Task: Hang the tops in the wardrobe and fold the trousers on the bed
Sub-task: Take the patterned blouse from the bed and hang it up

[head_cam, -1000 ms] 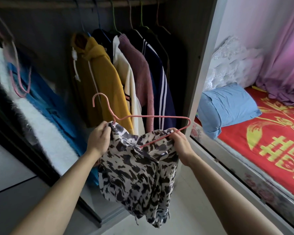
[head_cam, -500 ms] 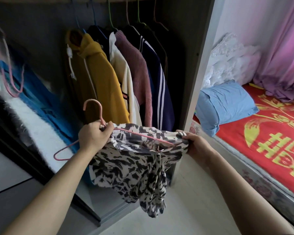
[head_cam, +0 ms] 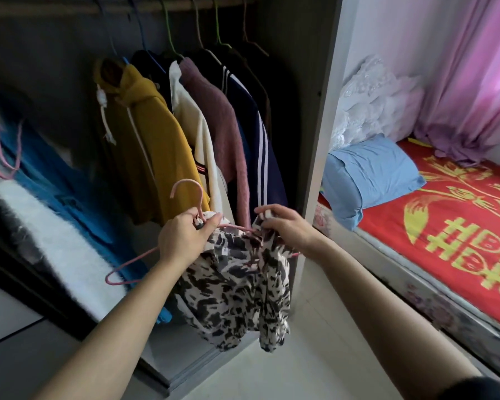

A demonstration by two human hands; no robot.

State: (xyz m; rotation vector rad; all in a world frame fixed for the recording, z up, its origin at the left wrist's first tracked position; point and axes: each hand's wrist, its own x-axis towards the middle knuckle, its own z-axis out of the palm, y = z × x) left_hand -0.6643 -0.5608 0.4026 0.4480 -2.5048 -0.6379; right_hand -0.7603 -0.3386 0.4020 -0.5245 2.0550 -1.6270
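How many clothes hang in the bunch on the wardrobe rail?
6, left to right: yellow hoodie, dark top behind it, cream top, mauve sweater, navy striped jacket, black garment. Others may be hidden.

Both bare forearms reach forward and angle inward, bringing the hands close together. The left hand (head_cam: 182, 241) is curled round the neck of a pink hanger (head_cam: 133, 262). The right hand (head_cam: 286, 226), knuckles up, pinches the patterned top (head_cam: 237, 290) with bent fingers.
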